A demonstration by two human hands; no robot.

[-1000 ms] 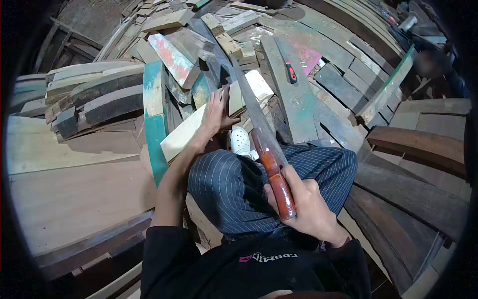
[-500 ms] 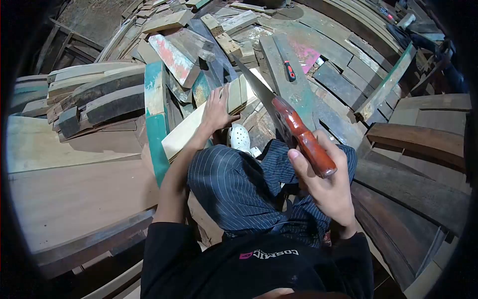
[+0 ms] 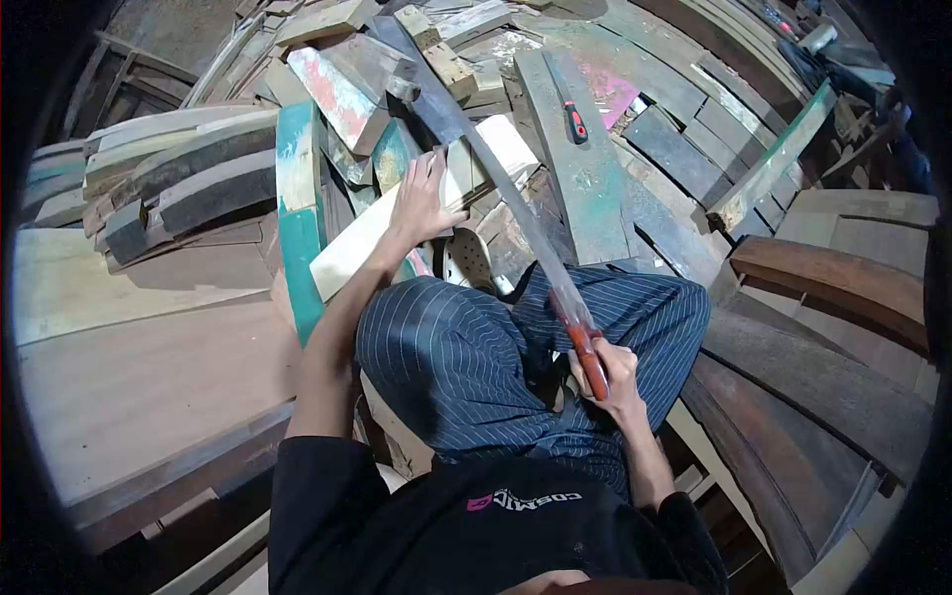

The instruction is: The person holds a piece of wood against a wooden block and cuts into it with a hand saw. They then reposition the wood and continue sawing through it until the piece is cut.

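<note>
My right hand (image 3: 613, 380) is wrapped round the reddish-brown wooden handle of a handsaw (image 3: 531, 228). The saw's long grey blade slants up and left, passing over the far part of a pale wooden board (image 3: 362, 238). Whether its teeth touch the wood I cannot make out. My left hand (image 3: 424, 201) grips the board from above, fingers over its top and thumb at the near side, just left of the blade. The board lies at a slant in front of my knees.
A screwdriver-like tool with a red and black handle (image 3: 576, 123) rests on a grey plank (image 3: 560, 164). Wood offcuts (image 3: 332, 89) are heaped ahead. Curved wooden pieces (image 3: 218, 198) are stacked at left, and a brown curved beam (image 3: 833, 283) is at right.
My right hand has lowered toward my lap, turning the saw so its blade swings down across the board. My left hand stays on the board, and my knees have spread slightly.
</note>
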